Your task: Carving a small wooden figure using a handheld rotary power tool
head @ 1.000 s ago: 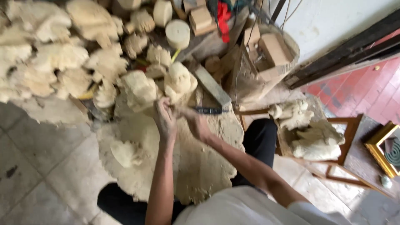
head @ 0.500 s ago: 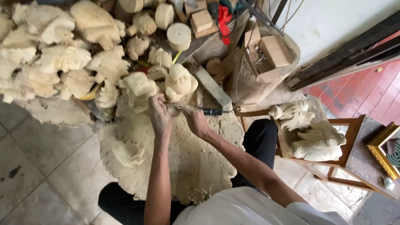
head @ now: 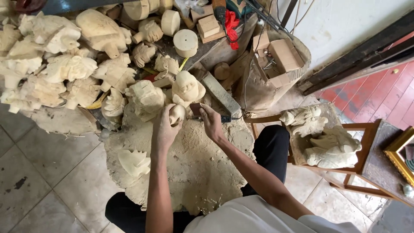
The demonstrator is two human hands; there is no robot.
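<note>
Pale wooden rounded carving (head: 177, 114) gripped in left hand (head: 165, 129), right hand (head: 211, 123) closed around dark-handled carving tool (head: 206, 117) touching it, sawdust-covered stump (head: 189, 168) below, unfinished pale wooden figures (head: 64, 64) piled far left, wooden chair (head: 358, 172) right.

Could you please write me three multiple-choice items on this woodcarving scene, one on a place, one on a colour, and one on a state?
1. Where do the finished carvings on the person's right rest?
A. on a wooden stool
B. on the tiled floor
C. in a cardboard box

2. What colour is the cloth near the top?
A. blue
B. red
C. green

3. What is the left hand doing?
A. lying flat and empty
B. gripping a small carving
C. holding a saw

Answers: 1 A, they sit on the stool. 2 B, it is bright red. 3 B, its fingers wrap the small carving while the right hand holds a tool to it.
</note>
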